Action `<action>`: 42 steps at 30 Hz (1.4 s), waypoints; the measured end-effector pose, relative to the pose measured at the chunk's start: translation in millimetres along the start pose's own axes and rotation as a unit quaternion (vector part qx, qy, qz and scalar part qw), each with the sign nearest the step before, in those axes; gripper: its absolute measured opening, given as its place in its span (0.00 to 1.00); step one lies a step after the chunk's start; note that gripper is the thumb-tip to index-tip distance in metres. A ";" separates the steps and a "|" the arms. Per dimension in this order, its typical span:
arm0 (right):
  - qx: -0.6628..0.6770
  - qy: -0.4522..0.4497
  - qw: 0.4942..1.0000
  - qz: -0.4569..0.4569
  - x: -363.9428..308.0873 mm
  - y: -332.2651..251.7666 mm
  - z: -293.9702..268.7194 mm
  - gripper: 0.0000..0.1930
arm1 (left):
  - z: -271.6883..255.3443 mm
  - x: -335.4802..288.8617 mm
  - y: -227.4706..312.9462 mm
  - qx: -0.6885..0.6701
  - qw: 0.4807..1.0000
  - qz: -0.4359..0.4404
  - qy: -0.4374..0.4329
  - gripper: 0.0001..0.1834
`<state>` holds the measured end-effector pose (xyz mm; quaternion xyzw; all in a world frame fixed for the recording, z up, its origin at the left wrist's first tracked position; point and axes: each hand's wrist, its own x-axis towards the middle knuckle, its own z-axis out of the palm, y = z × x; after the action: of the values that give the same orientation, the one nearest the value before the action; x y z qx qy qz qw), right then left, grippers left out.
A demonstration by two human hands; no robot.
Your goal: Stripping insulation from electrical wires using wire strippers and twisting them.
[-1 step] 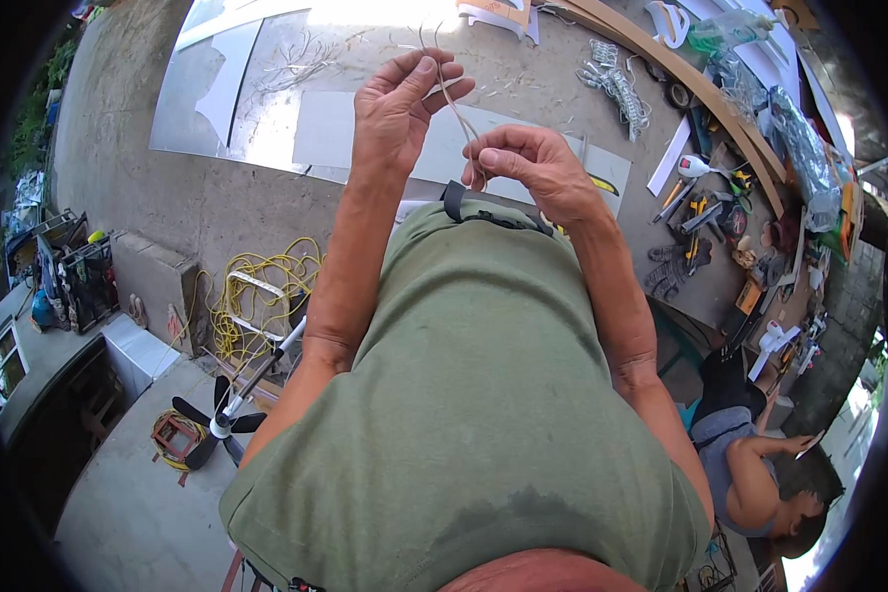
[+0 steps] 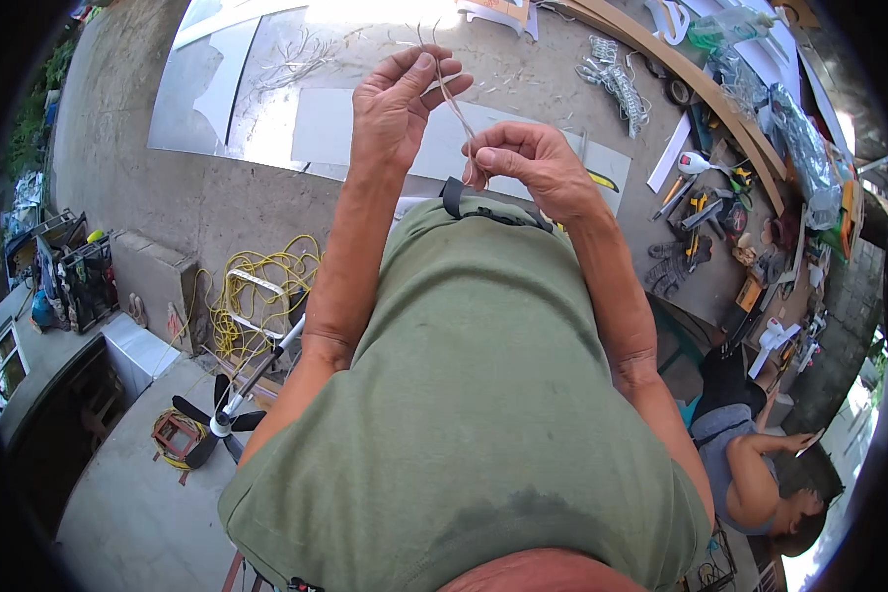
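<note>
Thin pale wires (image 2: 454, 107) stretch between my two hands above the near edge of the worktable. My left hand (image 2: 395, 109) pinches them near their upper end between thumb and fingers, and their loose tips fan out above it. Lower and to the right, my right hand (image 2: 535, 170) closes thumb and forefinger on the other end. The fingers partly hide that end. A light grey flat sheet (image 2: 326, 123) lies on the table behind my hands. Beyond my left hand is a loose heap of similar thin strands (image 2: 301, 59).
A bundle of white cord (image 2: 617, 87), a black tape roll (image 2: 678, 92) and several hand tools (image 2: 701, 217) lie at the right. Long brown strips (image 2: 681, 74) curve behind them. At lower left are yellow cord (image 2: 257, 296) and a fan (image 2: 220, 424). Another person (image 2: 745, 464) sits at lower right.
The wires between my hands run closer together. Both hands keep nearly the same place and grip.
</note>
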<state>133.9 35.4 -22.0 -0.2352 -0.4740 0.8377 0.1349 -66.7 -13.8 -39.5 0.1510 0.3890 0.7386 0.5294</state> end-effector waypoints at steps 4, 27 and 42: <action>0.036 0.014 0.999 0.012 2.9 6.8 -1.3 0.13 | -2.7 3.4 -4.5 0.002 1.000 -0.005 0.005 0.09; -0.226 0.268 0.934 0.075 -36.4 84.9 -98.5 0.16 | -240.0 82.6 43.6 -0.001 0.938 0.108 0.329 0.21; -0.432 0.503 0.748 0.015 -66.0 81.4 -170.5 0.10 | -173.9 40.3 31.3 0.224 0.939 0.037 0.258 0.24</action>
<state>279.0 88.5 -149.3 -0.6628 -0.6454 0.3057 0.2252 -213.8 -53.9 -137.5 0.0844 0.6615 0.6652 0.3359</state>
